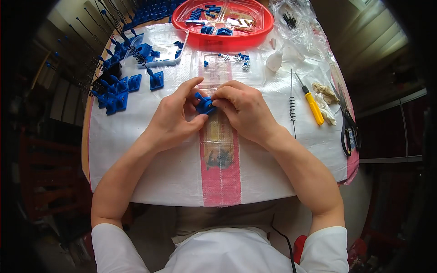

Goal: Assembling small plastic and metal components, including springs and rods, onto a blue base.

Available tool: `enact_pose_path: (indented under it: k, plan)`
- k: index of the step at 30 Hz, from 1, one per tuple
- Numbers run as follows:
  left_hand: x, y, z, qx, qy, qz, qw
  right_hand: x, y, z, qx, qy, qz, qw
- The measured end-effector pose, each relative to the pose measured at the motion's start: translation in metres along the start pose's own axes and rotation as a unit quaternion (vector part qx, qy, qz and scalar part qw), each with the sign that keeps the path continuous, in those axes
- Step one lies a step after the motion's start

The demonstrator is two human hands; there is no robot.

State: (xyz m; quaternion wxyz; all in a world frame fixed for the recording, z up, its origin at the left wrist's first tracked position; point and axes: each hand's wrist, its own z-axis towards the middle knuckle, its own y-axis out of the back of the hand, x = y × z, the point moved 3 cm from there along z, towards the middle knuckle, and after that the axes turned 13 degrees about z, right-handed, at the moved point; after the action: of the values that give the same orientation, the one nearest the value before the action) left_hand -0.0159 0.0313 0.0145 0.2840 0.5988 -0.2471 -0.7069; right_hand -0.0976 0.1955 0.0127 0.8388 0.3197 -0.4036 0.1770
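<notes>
Over the middle of the table, a small blue plastic part sits between my two hands. My left hand curves around its left side, with thumb and fingers closed on it. From the right, the thumb and fingertips of my right hand pinch at the same part. Whether anything smaller is between those fingertips cannot be seen. Just beyond my hands lies a clear plastic tray with small white and blue pieces. A blue square base with a coiled spring stands beyond my left hand.
A red basin with blue and copper-coloured parts stands at the back. Spring-topped blue assemblies crowd the left, near a clear container. Rightward lie a white squeeze bottle, a spring rod, a yellow-handled screwdriver and black scissors.
</notes>
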Motion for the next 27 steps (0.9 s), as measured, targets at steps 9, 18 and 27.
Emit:
enact_pose_path:
  k: [9,18,27]
  plan:
    - [0.0,0.002,0.0,-0.059,-0.107,0.072,0.99,0.003,0.002,0.001,-0.024,-0.055,0.107,0.992]
    - [-0.015,0.008,-0.004,-0.128,-0.106,0.053,0.985,0.002,-0.002,-0.002,-0.059,-0.245,0.369,0.895]
    - [-0.016,0.01,0.0,-0.037,-0.034,-0.078,0.996,0.005,-0.006,0.001,-0.115,-0.195,0.329,0.917]
